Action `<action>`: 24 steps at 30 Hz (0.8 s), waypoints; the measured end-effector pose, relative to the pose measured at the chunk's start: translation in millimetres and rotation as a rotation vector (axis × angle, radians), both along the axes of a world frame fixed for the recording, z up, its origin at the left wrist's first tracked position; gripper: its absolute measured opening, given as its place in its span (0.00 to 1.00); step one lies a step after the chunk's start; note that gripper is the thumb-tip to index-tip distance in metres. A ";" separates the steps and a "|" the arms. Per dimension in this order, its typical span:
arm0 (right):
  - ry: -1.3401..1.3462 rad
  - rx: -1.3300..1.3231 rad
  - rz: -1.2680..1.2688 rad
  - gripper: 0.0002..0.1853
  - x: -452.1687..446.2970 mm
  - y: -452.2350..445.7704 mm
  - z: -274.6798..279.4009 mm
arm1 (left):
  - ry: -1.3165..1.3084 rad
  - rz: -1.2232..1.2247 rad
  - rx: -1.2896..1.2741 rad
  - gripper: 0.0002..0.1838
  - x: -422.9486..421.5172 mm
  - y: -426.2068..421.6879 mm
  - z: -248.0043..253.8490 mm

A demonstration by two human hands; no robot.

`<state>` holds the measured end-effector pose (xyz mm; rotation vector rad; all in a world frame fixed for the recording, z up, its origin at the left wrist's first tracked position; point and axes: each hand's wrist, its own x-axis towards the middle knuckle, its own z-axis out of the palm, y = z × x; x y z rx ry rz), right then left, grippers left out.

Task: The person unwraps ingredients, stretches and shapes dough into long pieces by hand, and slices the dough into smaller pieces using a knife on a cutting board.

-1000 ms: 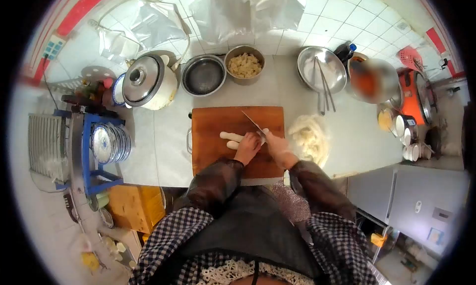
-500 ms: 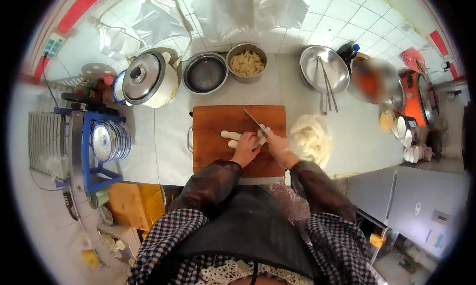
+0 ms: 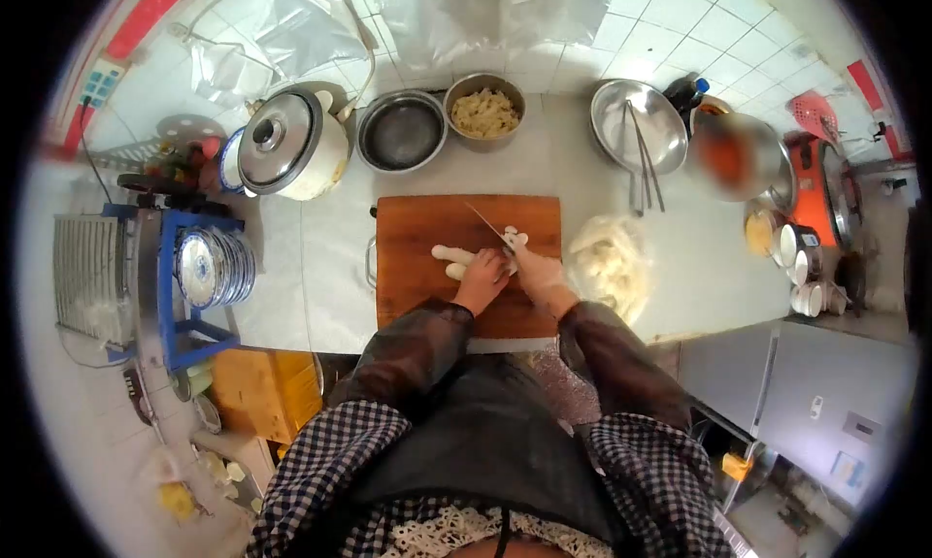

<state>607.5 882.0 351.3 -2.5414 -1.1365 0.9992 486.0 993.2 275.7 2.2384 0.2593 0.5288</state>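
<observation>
A wooden cutting board (image 3: 417, 296) lies on the counter in front of me. My right hand (image 3: 537, 272) is closed round the handle of a kitchen knife (image 3: 485, 221), whose blade points away and to the left. My left hand (image 3: 482, 280) rests with curled fingers on white, elongated pieces that look like king oyster mushrooms (image 3: 449, 254); their ends stick out to its left. Small white cut pieces (image 3: 515, 235) lie at the far side of the knife, by my right hand. My fingers hide the part under the blade.
Right of the board sits a clear plastic bag (image 3: 610, 267) with pale contents. Behind are a lidded pot (image 3: 282, 146), a dark basin (image 3: 402, 133), a bowl of pale pieces (image 3: 484, 114) and a steel bowl (image 3: 638, 126) with chopsticks (image 3: 645, 160). Stacked plates (image 3: 209, 267) stand left.
The knife and my right hand have shifted slightly, and more white pieces show beyond the blade. My left hand stays on the mushrooms. The whole view has moved a little.
</observation>
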 end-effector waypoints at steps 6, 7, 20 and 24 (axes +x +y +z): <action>-0.045 0.022 0.069 0.08 -16.8 -59.8 -0.1 | 0.096 -0.024 0.007 0.15 -2.3 0.7 -1.0; -0.041 0.020 0.068 0.08 -16.5 -50.8 -2.3 | 0.068 -0.015 0.118 0.14 -0.3 0.2 -5.3; 0.023 -0.120 0.014 0.08 -15.0 -46.2 3.1 | -0.071 0.009 0.122 0.14 -1.9 -0.5 -2.8; 0.002 0.061 0.018 0.10 -6.2 14.4 3.4 | 0.124 -0.013 0.058 0.14 -3.2 -4.5 -2.0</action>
